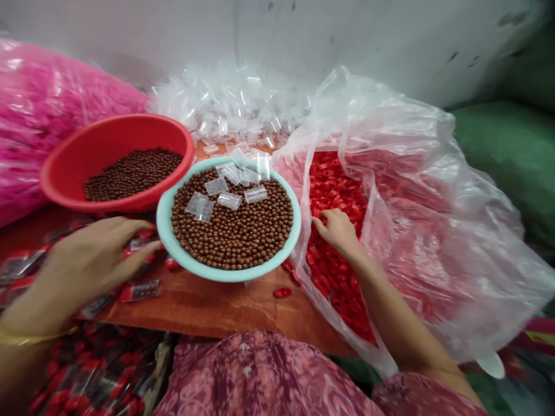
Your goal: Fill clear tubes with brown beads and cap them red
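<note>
my left hand is loosely open, thumb parted from fingers, holding nothing, over filled red-ended tubes on the bench. my right hand is half curled over red caps in a clear bag; i cannot tell if it grips one. between them, a pale-blue bowl holds brown balls under clear sleeves.

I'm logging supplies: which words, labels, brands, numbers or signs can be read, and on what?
No readable text shows.
Pale blue bowl, red bowl, clear bag: no lettering seen.
Small packs by the left hand: too blurred to tell.
Purple-and-yellow item, right edge: too blurred.
</note>
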A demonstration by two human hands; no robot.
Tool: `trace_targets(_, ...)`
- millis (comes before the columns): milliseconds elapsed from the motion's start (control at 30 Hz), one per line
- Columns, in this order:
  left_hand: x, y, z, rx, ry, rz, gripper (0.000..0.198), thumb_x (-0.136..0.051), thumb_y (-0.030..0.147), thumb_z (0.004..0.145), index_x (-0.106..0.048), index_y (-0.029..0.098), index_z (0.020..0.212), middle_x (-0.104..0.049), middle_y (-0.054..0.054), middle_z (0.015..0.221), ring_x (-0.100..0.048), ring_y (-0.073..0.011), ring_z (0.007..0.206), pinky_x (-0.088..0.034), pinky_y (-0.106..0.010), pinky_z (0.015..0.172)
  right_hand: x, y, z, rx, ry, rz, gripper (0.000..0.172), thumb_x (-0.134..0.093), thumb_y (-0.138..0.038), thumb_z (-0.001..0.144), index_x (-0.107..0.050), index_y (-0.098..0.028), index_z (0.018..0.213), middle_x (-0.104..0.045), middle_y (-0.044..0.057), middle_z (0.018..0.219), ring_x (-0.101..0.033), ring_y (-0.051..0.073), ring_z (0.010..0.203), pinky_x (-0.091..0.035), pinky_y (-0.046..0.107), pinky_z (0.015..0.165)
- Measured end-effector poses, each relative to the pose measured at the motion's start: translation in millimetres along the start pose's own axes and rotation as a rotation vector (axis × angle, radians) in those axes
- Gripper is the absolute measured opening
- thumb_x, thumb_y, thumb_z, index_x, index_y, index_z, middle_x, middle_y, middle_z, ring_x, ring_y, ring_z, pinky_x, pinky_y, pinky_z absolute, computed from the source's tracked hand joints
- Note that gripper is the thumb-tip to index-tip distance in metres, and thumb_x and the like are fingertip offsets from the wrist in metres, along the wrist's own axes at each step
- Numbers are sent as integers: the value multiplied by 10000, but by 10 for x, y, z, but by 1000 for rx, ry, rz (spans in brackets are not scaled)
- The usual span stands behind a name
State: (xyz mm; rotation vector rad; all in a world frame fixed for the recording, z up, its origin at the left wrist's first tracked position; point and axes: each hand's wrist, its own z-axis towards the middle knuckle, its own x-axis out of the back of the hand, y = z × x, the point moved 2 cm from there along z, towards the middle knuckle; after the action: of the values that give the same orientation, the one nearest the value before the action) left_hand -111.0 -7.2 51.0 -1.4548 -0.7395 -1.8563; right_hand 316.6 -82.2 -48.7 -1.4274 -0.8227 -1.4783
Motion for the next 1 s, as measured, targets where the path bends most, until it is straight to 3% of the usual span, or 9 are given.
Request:
trace_targets(133,-209,592,559,-116,-121,148,284,-360,242,923,-623,137,951,-643,-91,882,-600,-199,817,-424,-289,686,-119,94,1,-58,55,264,275,-510,-417,772,-595,-167,694,-595,74,688,-532,211,700,-418,353,698)
trace_targets(300,-561,732,1057,-269,-87,231,270,-388,119,884,-593,161,1056,-607,-108,1019,-572,-213,894,-392,-290,649,-71,235,-162,-295,289,838,360,-656,-499,586,-528,-202,745,-567,-13,662,-529,152,616,-438,320,634)
trace_targets(400,-594,759,1150,-430,-113,267,249,-389,98,886,-623,146,954,-635,-107,914,-567,-220,854,-384,-321,677,-20,237,-269,-334,295,1097,417,-714,-472,528,-475,-216,754,-577,-28,638,-570,152,603,-458,314,619)
trace_targets(567,-510,908,1018,-554,-202,309,211,-455,43,829,-629,100,725,-648,-124,718,-588,-233,750,-370,-340,638,30,238,-375,-350,271,1177,434,-735,-454,549,-481,-217,808,-560,-55,580,-547,131,502,-449,290,530)
trace_targets(767,-687,1141,1002,-506,-408,206,216,-460,2,772,-659,73,731,-683,-173,759,-649,-251,744,-408,-324,597,72,145,-432,-330,294,1177,390,-696,-449,617,-499,-220,863,-442,-100,510,-377,82,397,-314,235,399)
trace_targets(900,-863,1072,1154,-213,-372,-56,166,-501,138,793,-663,108,793,-700,-137,811,-660,-228,782,-461,-296,649,129,85,-484,-289,256,1244,325,-651,-451,692,-524,-219,880,-436,-86,547,-363,76,424,-301,229,406)
trace_targets(1000,-952,960,1206,-18,-379,-461,128,-552,186,756,-649,129,817,-711,-73,840,-654,-187,805,-484,-263,693,184,79,-495,-306,216,1335,295,-627,-462,706,-536,-222,852,-429,-76,549,-370,80,435,-298,221,397)
